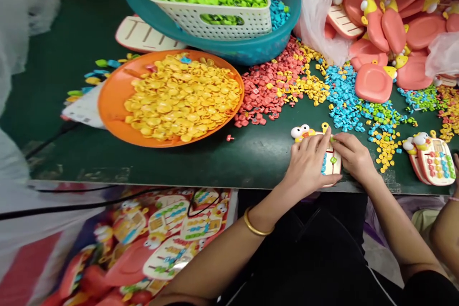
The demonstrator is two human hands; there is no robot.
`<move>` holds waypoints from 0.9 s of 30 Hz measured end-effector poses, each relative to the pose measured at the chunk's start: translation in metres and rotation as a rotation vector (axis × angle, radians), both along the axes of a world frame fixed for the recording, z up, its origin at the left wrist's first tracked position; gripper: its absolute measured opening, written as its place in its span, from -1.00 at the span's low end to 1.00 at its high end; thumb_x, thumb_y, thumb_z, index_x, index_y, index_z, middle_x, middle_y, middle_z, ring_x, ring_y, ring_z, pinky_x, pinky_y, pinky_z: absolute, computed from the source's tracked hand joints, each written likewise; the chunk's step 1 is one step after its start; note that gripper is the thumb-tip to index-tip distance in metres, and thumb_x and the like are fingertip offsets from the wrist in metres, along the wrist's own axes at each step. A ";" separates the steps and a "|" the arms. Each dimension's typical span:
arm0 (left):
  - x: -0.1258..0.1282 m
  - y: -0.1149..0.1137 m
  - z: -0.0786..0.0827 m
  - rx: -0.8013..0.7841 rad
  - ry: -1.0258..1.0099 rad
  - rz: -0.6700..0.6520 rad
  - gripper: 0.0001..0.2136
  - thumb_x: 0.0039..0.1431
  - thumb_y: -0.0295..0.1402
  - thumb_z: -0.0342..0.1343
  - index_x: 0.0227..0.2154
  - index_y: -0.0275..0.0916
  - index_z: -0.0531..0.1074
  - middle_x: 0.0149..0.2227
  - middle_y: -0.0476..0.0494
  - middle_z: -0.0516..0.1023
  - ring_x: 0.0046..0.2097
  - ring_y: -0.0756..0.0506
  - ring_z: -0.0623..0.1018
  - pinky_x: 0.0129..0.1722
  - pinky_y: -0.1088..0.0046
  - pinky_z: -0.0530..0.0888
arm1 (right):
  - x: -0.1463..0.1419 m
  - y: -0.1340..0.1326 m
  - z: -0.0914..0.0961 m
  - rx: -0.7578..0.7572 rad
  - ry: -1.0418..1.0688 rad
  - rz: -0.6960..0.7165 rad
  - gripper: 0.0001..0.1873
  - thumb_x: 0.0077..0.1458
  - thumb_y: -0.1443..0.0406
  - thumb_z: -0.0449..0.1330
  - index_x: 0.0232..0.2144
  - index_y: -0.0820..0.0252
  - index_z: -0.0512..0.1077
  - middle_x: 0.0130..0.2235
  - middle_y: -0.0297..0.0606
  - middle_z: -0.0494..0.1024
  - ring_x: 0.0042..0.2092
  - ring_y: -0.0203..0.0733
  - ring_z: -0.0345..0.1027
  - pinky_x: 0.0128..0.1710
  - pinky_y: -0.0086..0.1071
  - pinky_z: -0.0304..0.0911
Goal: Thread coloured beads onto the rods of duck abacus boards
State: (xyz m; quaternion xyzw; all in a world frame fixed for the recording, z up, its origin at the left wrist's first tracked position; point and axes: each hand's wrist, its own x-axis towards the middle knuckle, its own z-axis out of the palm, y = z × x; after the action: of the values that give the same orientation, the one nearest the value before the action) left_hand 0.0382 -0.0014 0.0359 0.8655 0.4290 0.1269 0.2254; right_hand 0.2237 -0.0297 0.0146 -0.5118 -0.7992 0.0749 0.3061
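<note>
A cream-faced toy board (335,179) with bulging white eyes and a yellow ring lies at the table's front edge. Blue pieces and a green piece (333,159) sit on its face. Spread over its left side is my left hand (306,165), thumb along the lower edge, gripping the board; its index fingertip reaches the top. My right hand (353,155) is curled at the upper right edge, fingertips together at a small green piece (333,138). Both palms hide much of the board.
An orange tray (107,105) of yellow pieces is at left. Behind stands a blue basin (229,52) bearing a white basket (172,12) of green pieces. Loose red pieces (263,98) and blue pieces (342,100) lie beyond my hands. Finished-looking boards (435,162) rest near another person's arm (446,224).
</note>
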 end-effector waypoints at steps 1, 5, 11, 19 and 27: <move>0.001 0.001 0.001 0.005 0.011 -0.002 0.06 -0.10 -0.01 0.38 0.39 -0.26 -0.03 0.18 -0.35 0.36 0.19 -0.38 0.32 0.08 0.11 0.26 | -0.001 0.000 0.001 -0.014 -0.002 0.002 -0.66 0.31 0.37 0.03 0.01 0.12 0.51 0.01 -0.10 0.56 0.13 -0.09 0.37 0.11 -0.15 0.39; 0.003 0.003 0.002 0.049 0.026 -0.025 -0.08 -0.08 -0.07 0.36 0.35 -0.14 0.12 0.18 -0.29 0.36 0.17 -0.38 0.33 0.07 0.06 0.28 | -0.001 -0.002 0.005 -0.032 -0.006 -0.049 -0.62 0.30 0.41 0.00 0.01 0.11 0.52 -0.02 -0.14 0.59 0.10 -0.12 0.38 0.12 -0.18 0.37; 0.001 0.005 -0.001 0.074 -0.014 -0.055 -0.44 -0.06 -0.10 0.38 0.06 -0.05 0.47 0.14 -0.23 0.41 0.14 -0.39 0.37 0.03 0.00 0.30 | 0.066 -0.016 0.009 -0.012 -0.092 -0.578 -0.69 0.25 0.36 0.04 -0.15 0.18 0.58 -0.12 -0.06 0.61 -0.05 -0.03 0.41 -0.02 -0.11 0.34; 0.000 0.001 -0.001 0.014 -0.125 -0.072 -0.35 -0.06 -0.08 0.41 0.07 -0.19 0.35 0.15 -0.25 0.46 0.16 -0.33 0.40 0.10 0.10 0.24 | 0.085 0.003 0.015 0.012 -0.135 -0.654 -0.77 0.21 0.19 0.16 -0.28 0.12 0.60 -0.17 -0.09 0.55 -0.07 0.02 0.28 -0.02 -0.07 0.23; -0.005 -0.004 -0.008 0.012 -0.146 -0.049 -0.07 -0.02 -0.02 0.36 0.34 -0.17 0.04 0.22 -0.30 0.36 0.21 -0.32 0.36 0.17 0.12 0.24 | -0.020 0.010 0.007 -0.186 0.136 -0.347 -0.73 0.27 0.26 0.09 -0.24 0.08 0.62 -0.27 -0.19 0.51 -0.18 -0.13 0.38 -0.15 -0.26 0.35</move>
State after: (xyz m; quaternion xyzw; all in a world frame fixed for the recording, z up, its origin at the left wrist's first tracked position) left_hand 0.0334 -0.0050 0.0279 0.8654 0.3895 0.1869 0.2539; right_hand 0.2041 -0.0197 0.0217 -0.6615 -0.6662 0.1287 0.3193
